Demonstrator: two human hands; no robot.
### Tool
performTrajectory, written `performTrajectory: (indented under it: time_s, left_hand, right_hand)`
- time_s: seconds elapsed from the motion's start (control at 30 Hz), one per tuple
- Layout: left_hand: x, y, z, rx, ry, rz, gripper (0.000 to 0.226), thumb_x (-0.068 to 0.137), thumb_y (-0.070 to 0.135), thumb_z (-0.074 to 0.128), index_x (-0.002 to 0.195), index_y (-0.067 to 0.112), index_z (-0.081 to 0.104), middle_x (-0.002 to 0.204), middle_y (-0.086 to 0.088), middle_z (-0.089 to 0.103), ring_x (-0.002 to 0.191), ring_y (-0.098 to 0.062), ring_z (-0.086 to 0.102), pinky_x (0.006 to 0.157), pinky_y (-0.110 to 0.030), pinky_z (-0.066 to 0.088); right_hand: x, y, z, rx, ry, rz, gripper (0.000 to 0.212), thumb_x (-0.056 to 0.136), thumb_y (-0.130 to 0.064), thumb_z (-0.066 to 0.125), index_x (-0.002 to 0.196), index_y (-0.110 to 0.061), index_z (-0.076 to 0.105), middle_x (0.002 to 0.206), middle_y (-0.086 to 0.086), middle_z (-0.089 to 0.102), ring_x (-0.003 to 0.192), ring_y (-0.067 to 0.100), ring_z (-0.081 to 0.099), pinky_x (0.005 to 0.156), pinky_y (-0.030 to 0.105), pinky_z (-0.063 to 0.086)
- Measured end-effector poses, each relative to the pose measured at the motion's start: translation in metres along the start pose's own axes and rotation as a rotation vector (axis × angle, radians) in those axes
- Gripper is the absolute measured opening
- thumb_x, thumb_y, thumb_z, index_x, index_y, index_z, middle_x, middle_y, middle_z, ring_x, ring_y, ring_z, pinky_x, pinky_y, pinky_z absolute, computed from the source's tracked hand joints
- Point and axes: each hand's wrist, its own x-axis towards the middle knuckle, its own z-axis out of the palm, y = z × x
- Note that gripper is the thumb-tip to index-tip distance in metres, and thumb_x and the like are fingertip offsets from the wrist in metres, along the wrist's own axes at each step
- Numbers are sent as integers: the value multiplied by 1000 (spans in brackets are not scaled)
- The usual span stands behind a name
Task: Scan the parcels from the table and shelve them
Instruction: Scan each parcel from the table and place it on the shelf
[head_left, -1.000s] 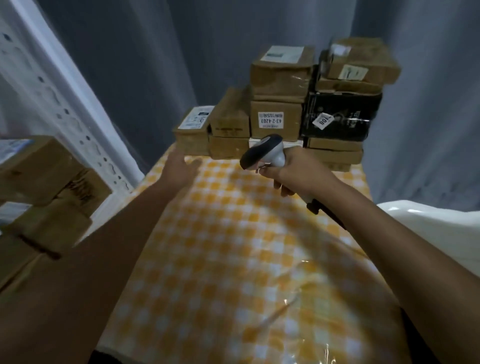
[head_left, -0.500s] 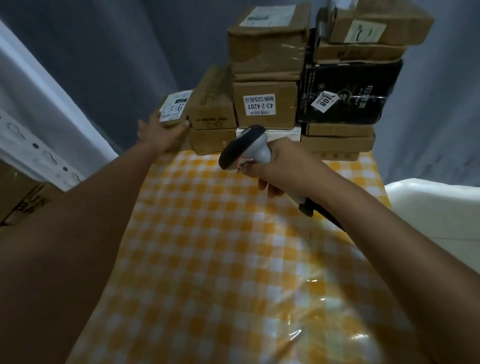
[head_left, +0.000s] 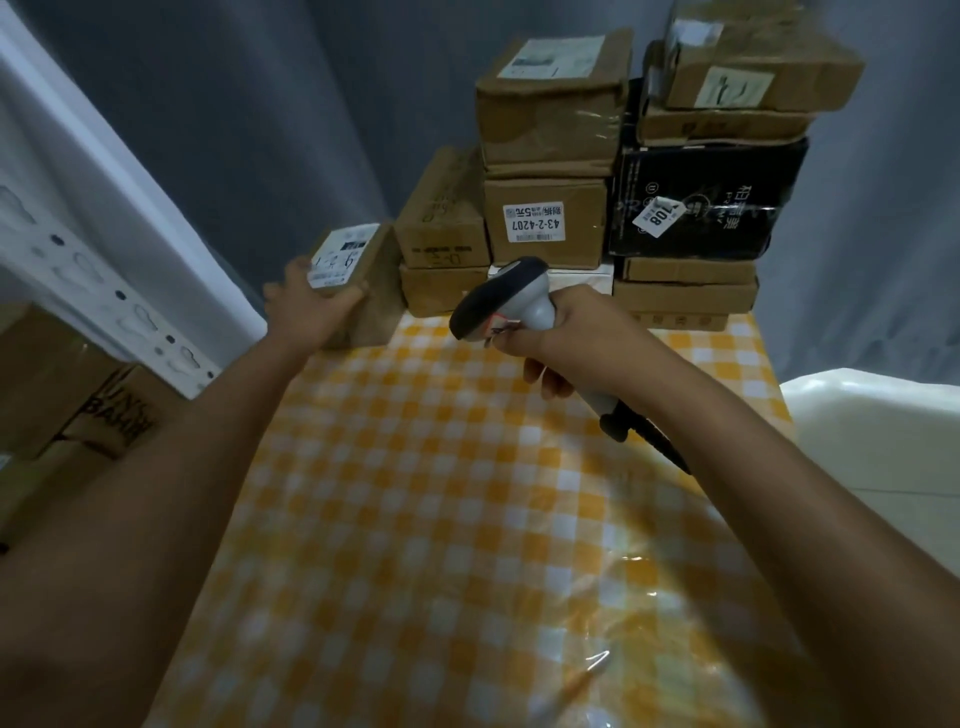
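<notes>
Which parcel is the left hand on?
The small brown box at the stack's left end, white label on top; the left hand grips its near corner. Other parcels are untouched.

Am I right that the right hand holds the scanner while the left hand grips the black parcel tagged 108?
Not quite. In the head view the right hand does hold the scanner, but the left hand grips the small brown parcel at the left end of the pile. The black parcel is untouched.

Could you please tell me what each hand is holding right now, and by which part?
Left hand grips the small brown cardboard parcel at its near-left corner; right hand holds the grey handheld barcode scanner by its handle.
</notes>
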Motion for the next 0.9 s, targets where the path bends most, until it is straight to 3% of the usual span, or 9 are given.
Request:
performTrajectory:
  time_s: [0.1, 0.23, 0.33, 0.43, 0.57, 0.7, 0.77, 0.83, 0.9]
  left_hand:
    - [-43, -24, -31, -26, -36, 12, 101, 64, 74, 72, 147, 30, 35, 144, -13, 38, 129, -32, 47, 107, -48, 48]
    - [-113, -42, -55, -6, -14, -10, 96, 69, 63, 73, 150, 31, 34, 147, -15, 34, 129, -37, 46, 103, -52, 50]
    - [-162, -48, -66, 4, -20, 12, 105, 62, 74, 68, 152, 32, 32, 148, -15, 40, 129, -37, 49, 99, -54, 52]
    - [-200, -63, -79, -7, -62, 23, 109, 65, 75, 77, 154, 31, 31, 149, -13, 41, 130, -32, 49, 98, -50, 53]
    - [-241, -78, -90, -30, -73, 42, 117, 59, 75, 81, 155, 32, 29, 147, -9, 42, 130, -24, 47, 95, -41, 52]
    - [-270, -77, -87, -28, -81, 60, 106, 75, 42, 88, 157, 26, 24, 142, -4, 30, 120, -11, 29, 94, -29, 36]
    - [-271, -74, -88, -29, -101, 62, 99, 77, 49, 83, 155, 27, 26, 135, 2, 29, 122, -13, 34, 95, -30, 39]
    - [-263, -73, -91, -112, -119, 27, 98, 77, 62, 78, 154, 22, 30, 138, 2, 43, 126, -17, 48, 93, -29, 48]
    - [-255, -69, -97, -241, -120, -57, 95, 85, 59, 72, 157, 17, 28, 144, -4, 50, 127, -21, 53, 89, -26, 46]
  right_hand:
    - [-6, -2, 2, 9, 9, -3, 23, 93, -32, 67, 98, -9, 67, 66, 0, 71, 43, 6, 61, 42, 16, 45]
    - [-19, -6, 11, -20, -11, 2, 24, 93, -33, 68, 98, -9, 68, 67, 1, 71, 43, 7, 59, 42, 16, 44]
    - [-31, -13, 21, -81, -45, -25, 22, 92, -34, 69, 89, -13, 68, 64, -2, 71, 44, 8, 60, 45, 17, 45]
    - [-43, -22, 30, -136, -78, -55, 23, 91, -34, 69, 85, -12, 69, 60, -3, 71, 44, 8, 61, 50, 21, 47]
    - [-61, -40, 42, -71, -123, -66, 26, 91, -35, 69, 97, -9, 70, 61, -1, 70, 43, 8, 60, 46, 19, 46]
    - [-76, -61, 55, 100, -152, -60, 33, 92, -30, 69, 103, 1, 70, 63, 9, 68, 45, 13, 58, 44, 19, 46]
    - [-82, -68, 61, 141, -158, -57, 35, 93, -26, 68, 105, 7, 70, 68, 15, 68, 45, 14, 57, 45, 20, 47]
    - [-88, -72, 66, 163, -166, -38, 32, 94, -23, 67, 105, 7, 69, 71, 17, 69, 44, 14, 57, 44, 19, 47]
    - [-93, -72, 70, 177, -163, -20, 29, 94, -22, 67, 107, 4, 69, 74, 17, 71, 44, 14, 56, 44, 20, 47]
